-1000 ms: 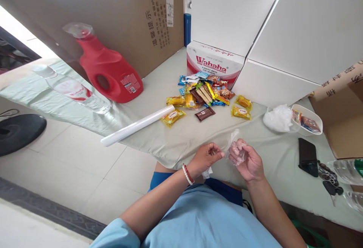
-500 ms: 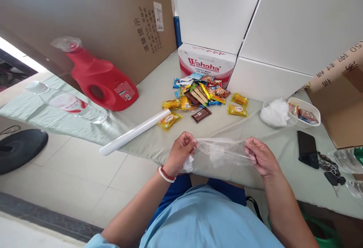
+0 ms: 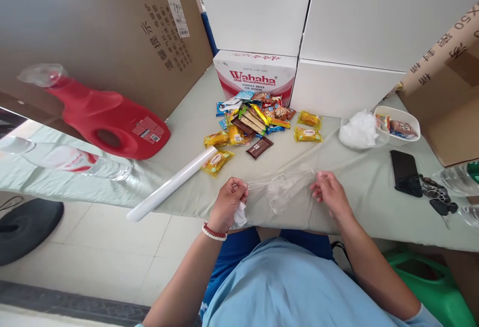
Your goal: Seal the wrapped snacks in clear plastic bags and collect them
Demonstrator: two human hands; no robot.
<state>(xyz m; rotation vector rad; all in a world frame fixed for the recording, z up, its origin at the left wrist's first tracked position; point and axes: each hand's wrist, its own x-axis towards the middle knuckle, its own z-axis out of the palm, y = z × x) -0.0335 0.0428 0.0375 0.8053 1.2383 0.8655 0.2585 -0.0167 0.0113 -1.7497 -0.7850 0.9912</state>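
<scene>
Left hand [image 3: 229, 201] and right hand [image 3: 329, 193] each pinch one end of clear bag [image 3: 281, 190], stretched between them just above table [image 3: 359, 202] near edge. Red jug [image 3: 108, 122] lies left; boxes [image 3: 318, 33] wall off rear. White roll [image 3: 172, 183] overhangs front edge beside left hand. Snack pile [image 3: 254, 122] beyond bag, bare cloth between. Phone [image 3: 404, 171] well right.

Table [image 3: 187, 122] w/ pale green cloth. Behind it, big brown cardboard sheet [image 3: 93, 28] on left & white boxes [image 3: 337, 13] at back. Pale tiled floor [image 3: 93, 252] below, daylight from left.
</scene>
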